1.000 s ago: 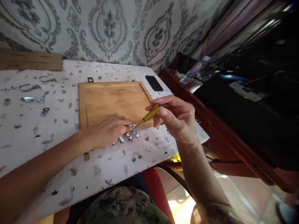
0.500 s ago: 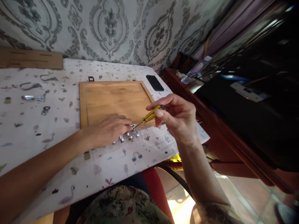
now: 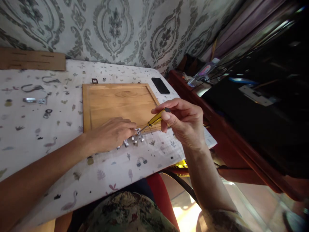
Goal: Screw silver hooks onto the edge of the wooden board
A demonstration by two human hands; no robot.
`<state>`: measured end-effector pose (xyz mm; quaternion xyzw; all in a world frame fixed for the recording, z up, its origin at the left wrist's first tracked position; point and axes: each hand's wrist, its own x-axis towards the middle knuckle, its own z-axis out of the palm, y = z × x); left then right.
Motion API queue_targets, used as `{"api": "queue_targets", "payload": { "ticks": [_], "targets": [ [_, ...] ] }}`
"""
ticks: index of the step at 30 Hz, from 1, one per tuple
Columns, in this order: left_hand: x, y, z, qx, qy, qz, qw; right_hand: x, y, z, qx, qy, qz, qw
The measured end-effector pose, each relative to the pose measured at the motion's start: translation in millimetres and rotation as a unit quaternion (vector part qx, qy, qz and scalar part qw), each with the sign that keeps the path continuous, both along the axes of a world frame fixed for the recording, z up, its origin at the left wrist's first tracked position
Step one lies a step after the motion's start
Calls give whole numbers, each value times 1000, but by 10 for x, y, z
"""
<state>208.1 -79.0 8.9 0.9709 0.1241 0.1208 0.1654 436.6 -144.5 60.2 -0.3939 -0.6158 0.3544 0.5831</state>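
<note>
A wooden panel (image 3: 116,101) lies flat on the patterned tablecloth. At its near edge sits a metal rack of hooks (image 3: 132,140). My left hand (image 3: 109,133) rests on that rack with its fingers pressed down, holding it against the panel's edge. My right hand (image 3: 184,120) pinches a small yellow-handled screwdriver (image 3: 154,120); its tip points down-left at the rack's right end, just beside my left fingertips.
A black phone (image 3: 160,85) lies at the table's far right corner. Loose metal hooks and fittings (image 3: 33,100) are scattered at the left, with a brown board (image 3: 31,60) against the wall. A dark wooden cabinet (image 3: 241,129) stands at the right.
Both hands stay in place. The right hand's fingers have shifted slightly on the screwdriver handle, and the view has drifted a little.
</note>
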Motion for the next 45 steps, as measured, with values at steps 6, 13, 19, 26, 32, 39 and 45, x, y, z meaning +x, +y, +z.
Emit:
{"api": "queue_targets", "payload": {
  "ticks": [6, 13, 19, 26, 32, 39, 45],
  "targets": [
    [3, 5, -3, 1, 5, 3, 1000, 21, -4, -5, -4, 14, 45, 999],
    [8, 3, 1, 1, 5, -1, 1000, 71, -14, -7, -11, -3, 49, 999],
    [11, 2, -6, -5, 3, 3, 1000, -17, 15, 2, -6, 13, 14, 1000],
    [0, 4, -22, -16, -11, 8, 1000, 44, 0, -2, -17, 11, 44, 999],
    [4, 0, -5, -13, 4, 5, 1000, 61, -4, -6, -9, -12, 36, 999],
    [6, -7, -3, -8, 1, 12, 1000, -30, 3, 25, -9, -20, -8, 1000],
    [6, -4, -4, -10, -1, 6, 1000, 17, 6, -1, -11, -6, 30, 999]
  ]
}}
